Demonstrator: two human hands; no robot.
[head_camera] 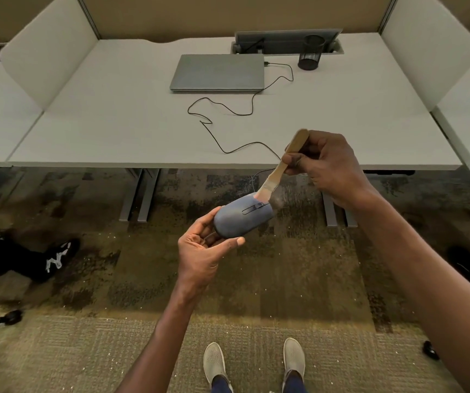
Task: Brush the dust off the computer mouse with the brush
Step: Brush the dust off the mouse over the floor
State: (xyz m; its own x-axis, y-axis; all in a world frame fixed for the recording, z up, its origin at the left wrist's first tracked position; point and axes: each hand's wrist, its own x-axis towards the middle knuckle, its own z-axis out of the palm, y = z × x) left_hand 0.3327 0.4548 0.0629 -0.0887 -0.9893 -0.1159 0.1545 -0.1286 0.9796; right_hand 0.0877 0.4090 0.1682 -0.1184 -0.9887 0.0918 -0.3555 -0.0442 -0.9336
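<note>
The left hand (199,251) is cradling the computer mouse (242,217) between thumb and curled fingers, while the right hand (327,165), at two o'clock, is pinching the brush (282,163), bristles touching the mouse's far end.

The person's forearms are bare, with no sleeves showing, and neither the left hand (202,251) nor the right hand (327,165) wears a glove. Light grey knit slip-on shoes (214,361) and dark blue trouser cuffs (221,385) show below.
</note>
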